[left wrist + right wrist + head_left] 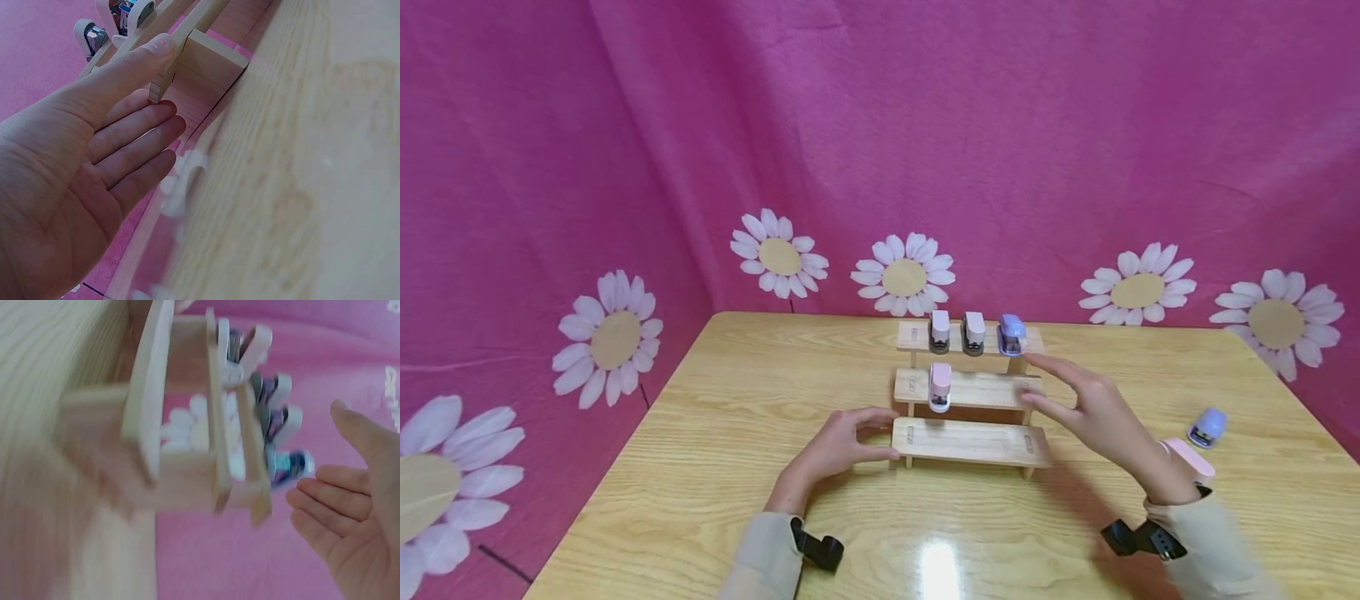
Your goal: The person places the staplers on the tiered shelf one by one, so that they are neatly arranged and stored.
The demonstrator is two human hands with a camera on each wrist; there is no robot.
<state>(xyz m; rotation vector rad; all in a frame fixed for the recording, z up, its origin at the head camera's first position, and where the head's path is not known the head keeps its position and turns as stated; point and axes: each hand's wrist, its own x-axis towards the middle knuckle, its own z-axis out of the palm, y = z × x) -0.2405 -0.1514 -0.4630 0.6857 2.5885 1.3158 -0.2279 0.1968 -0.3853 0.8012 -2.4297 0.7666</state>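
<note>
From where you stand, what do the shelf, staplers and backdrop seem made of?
Shelf: wood, pale and matte-looking, with visible grain. Staplers: probably smooth plastic, evenly coloured; their gleaming insides look metal. Backdrop: likely matte fabric, hanging in soft folds.

Pastel staplers, pale wood, magenta cloth (887, 150)
The cloth carries a print of daisies (904, 277) with white petals and cream-yellow centres; the table (752, 367) is a yellowish tan with wavy grain, the shelf (970, 439) paler wood. On the shelf, two off-white staplers (939, 325) have dark grey bases, beside a lavender stapler (1012, 325) and a pink-and-white stapler (939, 379). On the table: a lavender-blue stapler (1208, 425) and a pink item (1191, 458). Sleeves (766, 554) are beige, wrist straps (1157, 540) black.
</note>
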